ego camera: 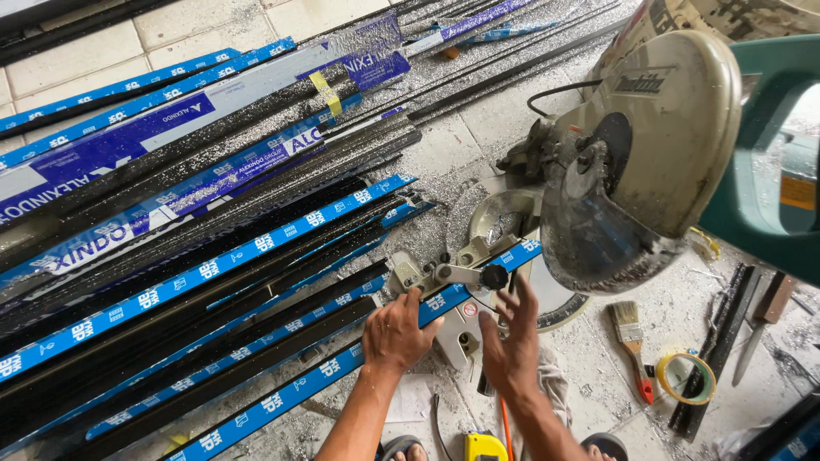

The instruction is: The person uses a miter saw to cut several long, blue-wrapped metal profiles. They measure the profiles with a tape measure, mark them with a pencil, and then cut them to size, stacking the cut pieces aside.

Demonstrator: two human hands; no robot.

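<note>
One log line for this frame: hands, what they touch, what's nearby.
left hand: pressing blue-wrapped profile at saw base | right hand: open, fingers spread, beside clamp knob | miter saw: head raised | nearby: paintbrush, tape roll

Even, bright daylight across the tiled floor (77,43); shadows soft and short. Metal shavings glint (mild glare on the saw guard (675,128)). Focus sharp centrally; the green saw handle (769,162) at right edge is blurred, with wide-angle bending toward the corners.
</note>
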